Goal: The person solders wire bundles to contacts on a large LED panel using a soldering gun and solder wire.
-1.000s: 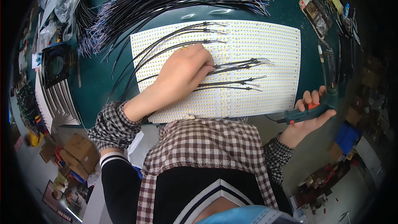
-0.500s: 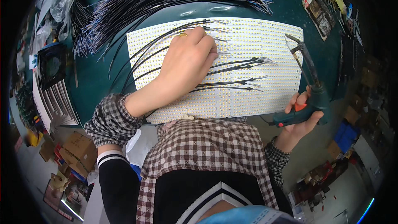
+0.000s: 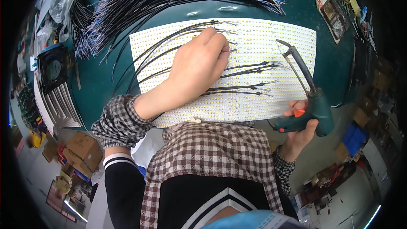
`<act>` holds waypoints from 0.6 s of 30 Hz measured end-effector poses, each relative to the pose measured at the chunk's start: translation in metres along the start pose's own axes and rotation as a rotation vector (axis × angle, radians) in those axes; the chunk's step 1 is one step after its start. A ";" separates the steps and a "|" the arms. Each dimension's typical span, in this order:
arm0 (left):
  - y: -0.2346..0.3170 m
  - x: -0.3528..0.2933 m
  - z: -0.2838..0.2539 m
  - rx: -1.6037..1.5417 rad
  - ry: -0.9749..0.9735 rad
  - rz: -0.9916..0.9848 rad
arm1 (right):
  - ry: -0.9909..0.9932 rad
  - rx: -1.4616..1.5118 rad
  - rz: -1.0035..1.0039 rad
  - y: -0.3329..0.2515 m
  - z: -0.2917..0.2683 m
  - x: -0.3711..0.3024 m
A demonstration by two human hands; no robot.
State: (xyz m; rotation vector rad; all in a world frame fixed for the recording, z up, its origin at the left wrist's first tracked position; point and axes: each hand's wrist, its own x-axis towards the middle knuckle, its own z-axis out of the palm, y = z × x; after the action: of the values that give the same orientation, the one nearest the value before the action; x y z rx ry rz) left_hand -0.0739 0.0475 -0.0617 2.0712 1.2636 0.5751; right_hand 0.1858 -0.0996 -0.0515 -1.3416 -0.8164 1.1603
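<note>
A large white LED panel [image 3: 271, 101], dotted with rows of small yellow chips, lies in front of me. My left hand [image 3: 199, 61] rests over its middle, closed in a pinch on a black cable whose bared end [image 3: 233, 50] pokes out past the fingertips. More black cables [image 3: 243, 88] with stripped ends lie across the panel, above and below that hand. My right hand [image 3: 300, 139] grips a green soldering gun [image 3: 324, 110] with a red trigger. Its tip [image 3: 280, 42] hovers over the panel's right part, apart from the cables.
A thick bundle of black cables [image 3: 182, 0] stretches along the far side of the green table [image 3: 97, 89]. A dark-stained tray [image 3: 333, 15] sits at far right. Plastic bags [image 3: 63, 8], a black round-framed device [image 3: 53, 68] and stacked white panels [image 3: 59, 106] are at left.
The soldering gun has moved left, its tip now over the panel farther from the right edge. My left hand has shifted slightly right, still pinched.
</note>
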 end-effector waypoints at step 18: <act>-0.004 0.009 0.002 -0.118 -0.009 -0.086 | 0.003 -0.070 0.175 -0.012 0.025 -0.010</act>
State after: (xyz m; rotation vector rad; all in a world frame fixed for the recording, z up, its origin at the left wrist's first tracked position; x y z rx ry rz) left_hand -0.0708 0.0567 -0.0652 1.9118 1.2757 0.5866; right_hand 0.1609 -0.1004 -0.0349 -1.4959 -0.7553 1.2748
